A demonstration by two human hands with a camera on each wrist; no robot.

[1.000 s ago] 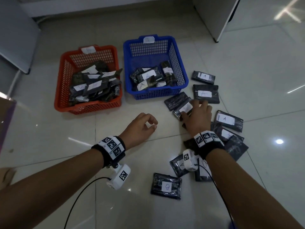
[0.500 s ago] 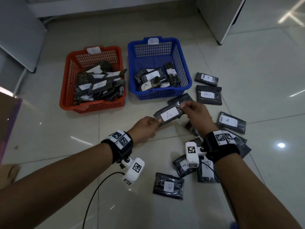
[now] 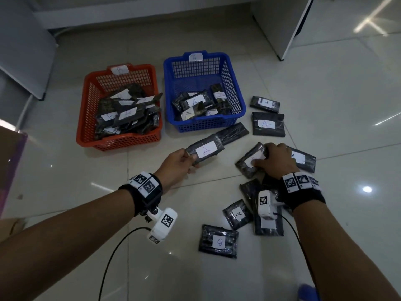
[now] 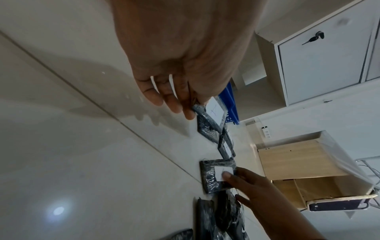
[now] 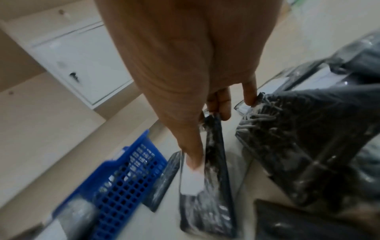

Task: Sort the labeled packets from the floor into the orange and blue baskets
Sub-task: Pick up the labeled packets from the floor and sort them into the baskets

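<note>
The orange basket, tagged B, holds a heap of dark packets; the blue basket holds perhaps six, labels reading A. Roughly ten more lie on the floor. The left hand now alone pinches the A packet mid-air, which both hands held half a second ago, while the right hand has dropped to grip another packet on the floor

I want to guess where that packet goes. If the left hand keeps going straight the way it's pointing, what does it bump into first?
The left hand holds the packet labeled A and points up and to the right. Going straight on, it would probably meet the unlabeled dark packet on the floor first, then the blue basket. Depth is hard to judge.
</note>
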